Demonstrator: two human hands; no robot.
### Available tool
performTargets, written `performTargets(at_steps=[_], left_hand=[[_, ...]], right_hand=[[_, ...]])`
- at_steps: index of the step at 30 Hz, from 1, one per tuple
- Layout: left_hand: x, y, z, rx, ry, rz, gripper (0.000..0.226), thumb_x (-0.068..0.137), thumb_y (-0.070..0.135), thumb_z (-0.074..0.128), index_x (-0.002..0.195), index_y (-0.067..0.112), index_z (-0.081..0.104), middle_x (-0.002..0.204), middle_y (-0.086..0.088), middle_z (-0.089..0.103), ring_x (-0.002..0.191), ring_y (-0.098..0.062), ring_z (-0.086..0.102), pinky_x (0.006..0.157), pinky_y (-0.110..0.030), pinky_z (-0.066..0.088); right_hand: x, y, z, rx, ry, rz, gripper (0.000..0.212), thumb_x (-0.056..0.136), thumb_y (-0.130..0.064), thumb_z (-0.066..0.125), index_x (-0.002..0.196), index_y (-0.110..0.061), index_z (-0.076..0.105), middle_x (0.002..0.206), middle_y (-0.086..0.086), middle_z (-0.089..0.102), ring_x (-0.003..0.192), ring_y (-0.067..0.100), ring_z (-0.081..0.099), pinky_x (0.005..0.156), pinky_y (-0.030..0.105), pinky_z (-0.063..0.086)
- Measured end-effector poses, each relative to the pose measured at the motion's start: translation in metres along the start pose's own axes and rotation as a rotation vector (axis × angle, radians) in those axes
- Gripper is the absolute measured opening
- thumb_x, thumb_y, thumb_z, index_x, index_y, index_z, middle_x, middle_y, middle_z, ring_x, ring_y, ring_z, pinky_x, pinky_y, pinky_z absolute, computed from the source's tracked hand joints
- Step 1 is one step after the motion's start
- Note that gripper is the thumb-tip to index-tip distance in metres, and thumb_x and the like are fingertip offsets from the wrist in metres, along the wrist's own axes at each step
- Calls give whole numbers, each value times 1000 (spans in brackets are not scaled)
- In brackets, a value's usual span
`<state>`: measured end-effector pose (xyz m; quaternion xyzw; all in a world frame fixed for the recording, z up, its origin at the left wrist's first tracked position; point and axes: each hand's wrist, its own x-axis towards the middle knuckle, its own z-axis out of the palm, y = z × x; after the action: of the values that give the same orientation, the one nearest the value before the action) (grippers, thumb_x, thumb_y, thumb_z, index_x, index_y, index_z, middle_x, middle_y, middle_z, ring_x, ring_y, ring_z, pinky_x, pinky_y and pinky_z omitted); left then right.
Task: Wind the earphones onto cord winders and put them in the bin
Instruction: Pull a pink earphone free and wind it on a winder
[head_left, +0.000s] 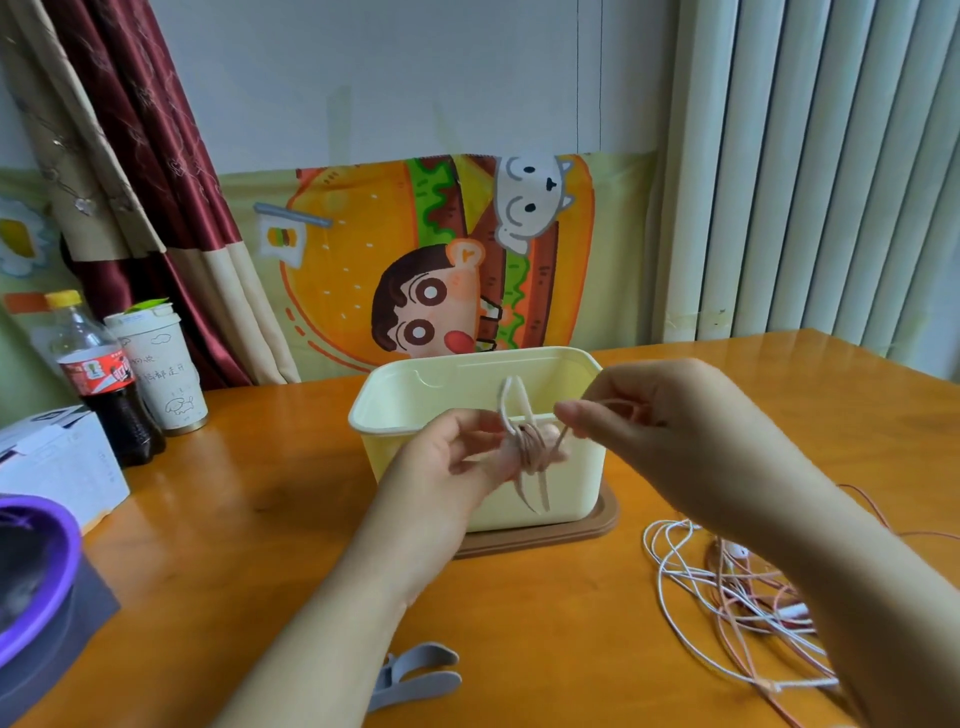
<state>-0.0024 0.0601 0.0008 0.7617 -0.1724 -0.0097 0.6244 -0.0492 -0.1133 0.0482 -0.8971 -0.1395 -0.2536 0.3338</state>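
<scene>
My left hand (457, 454) pinches a pale pink cord winder (514, 410) held upright in front of the cream bin (415, 395). A pink earphone cord (530, 447) is wrapped in several turns around the winder's middle. My right hand (644, 415) pinches the free end of that cord just right of the winder. The bin stands open on a brown lid (597, 525) at the table's centre. A tangle of white and pink earphone cords (727, 587) lies on the table at the right, partly under my right forearm.
A grey cord winder (415, 670) lies near the front edge under my left forearm. At the left stand a cola bottle (98, 379), a paper cup (161, 364), a white box (57, 462) and a purple-rimmed container (31, 561). Curtains hang behind the orange table (249, 519).
</scene>
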Motion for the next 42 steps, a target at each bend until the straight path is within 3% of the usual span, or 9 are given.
performTargets(at_steps=[8, 13, 22, 25, 29, 32, 35, 39, 42], left_hand=[[-5, 6, 3, 92, -246, 149, 27, 74, 40, 69, 100, 33, 67, 104, 12, 71, 96, -18, 69, 94, -33, 52], [-5, 8, -2, 110, -283, 178, 28, 78, 36, 68, 105, 28, 67, 104, 8, 71, 97, -16, 68, 95, -34, 53], [-6, 14, -9, 181, -289, 215, 23, 75, 38, 66, 98, 35, 67, 101, 18, 70, 92, -12, 68, 89, -26, 54], [-6, 14, -9, 135, -328, 223, 22, 77, 34, 66, 98, 33, 68, 102, 14, 71, 94, -16, 69, 91, -30, 54], [-10, 15, -2, -35, -398, 195, 19, 77, 19, 66, 96, 21, 67, 91, 10, 74, 87, -8, 71, 78, -18, 53], [-8, 16, -3, -53, -359, 209, 23, 76, 23, 66, 100, 22, 68, 95, 9, 73, 91, -7, 69, 81, -17, 51], [-3, 12, -10, -84, -301, 177, 31, 73, 31, 69, 103, 24, 70, 102, 4, 73, 98, -14, 67, 89, -25, 52], [-3, 9, -9, -150, -287, 114, 34, 67, 41, 72, 100, 32, 73, 108, 5, 72, 97, -16, 65, 87, -26, 48], [-3, 10, -8, -206, -259, 66, 36, 65, 41, 72, 100, 33, 73, 109, 8, 72, 96, -8, 63, 84, -29, 42]], right_hand=[[3, 3, -1, 144, 99, 6, 31, 69, -52, 58, 59, -22, 58, 46, -20, 49, 46, -1, 46, 44, 8, 33], [2, 8, 6, 249, 165, 36, 39, 67, -57, 61, 67, -18, 64, 54, -4, 58, 46, 12, 48, 43, 14, 35], [3, 6, 6, 120, 167, -48, 33, 70, -54, 59, 66, -21, 61, 59, -23, 56, 53, 0, 48, 48, 9, 36], [6, 19, 2, 430, 11, 31, 43, 67, -58, 69, 62, -16, 61, 51, -3, 51, 45, 6, 40, 45, 11, 30], [7, 39, 6, 934, -379, 269, 47, 58, -52, 84, 65, -12, 61, 64, 18, 42, 50, 36, 37, 55, 26, 33], [4, 43, 18, 1155, -435, 355, 51, 74, -45, 75, 82, 1, 53, 56, 10, 53, 46, 18, 55, 47, 23, 49], [3, 38, 31, 1233, -379, 415, 35, 85, -32, 55, 96, 1, 53, 58, 7, 51, 45, 10, 52, 47, 17, 47], [2, 35, 45, 1159, -316, 430, 31, 89, -20, 51, 64, -9, 65, 51, -2, 55, 41, 3, 49, 42, 14, 41], [2, 34, 50, 1085, -261, 437, 19, 75, -30, 60, 65, -15, 69, 53, -2, 44, 46, 5, 33, 46, 15, 29]])
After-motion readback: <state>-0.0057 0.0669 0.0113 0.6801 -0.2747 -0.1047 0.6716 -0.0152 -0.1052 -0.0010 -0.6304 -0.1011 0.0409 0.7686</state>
